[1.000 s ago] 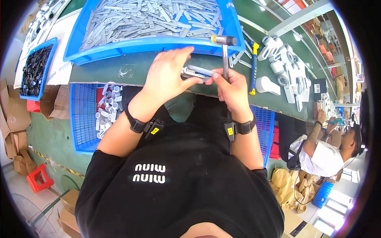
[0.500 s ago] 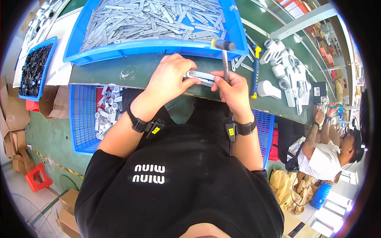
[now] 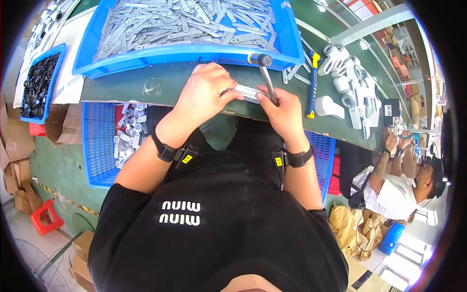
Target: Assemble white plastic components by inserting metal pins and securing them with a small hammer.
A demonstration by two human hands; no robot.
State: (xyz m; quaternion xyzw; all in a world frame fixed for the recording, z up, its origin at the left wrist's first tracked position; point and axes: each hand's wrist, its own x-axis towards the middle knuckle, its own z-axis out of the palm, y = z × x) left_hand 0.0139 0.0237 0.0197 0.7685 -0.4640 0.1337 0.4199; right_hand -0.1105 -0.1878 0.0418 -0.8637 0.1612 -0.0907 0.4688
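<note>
Between my hands, over the near edge of the green bench, is a slim pale-grey arm-shaped part (image 3: 248,93). My left hand (image 3: 206,92) is closed on its left end, with fingers bent over it and partly hiding it. My right hand (image 3: 283,111) is closed on a small hammer (image 3: 269,83); its metal shaft stands up out of the grip, and its head is black with a yellow end. The right thumb and forefinger also pinch the right end of the grey part.
Just beyond my hands stands a blue bin (image 3: 189,54) of flat grey metal strips. To the right lie a blue-and-yellow hammer (image 3: 314,82) and several grey castings (image 3: 357,92). A tray of black parts (image 3: 41,85) is at left. A co-worker (image 3: 394,190) works farther right.
The grey part has turned in my fingers, so its long slot no longer faces up. The hammer head has tipped slightly toward me and left. My left hand has shifted a little left.
</note>
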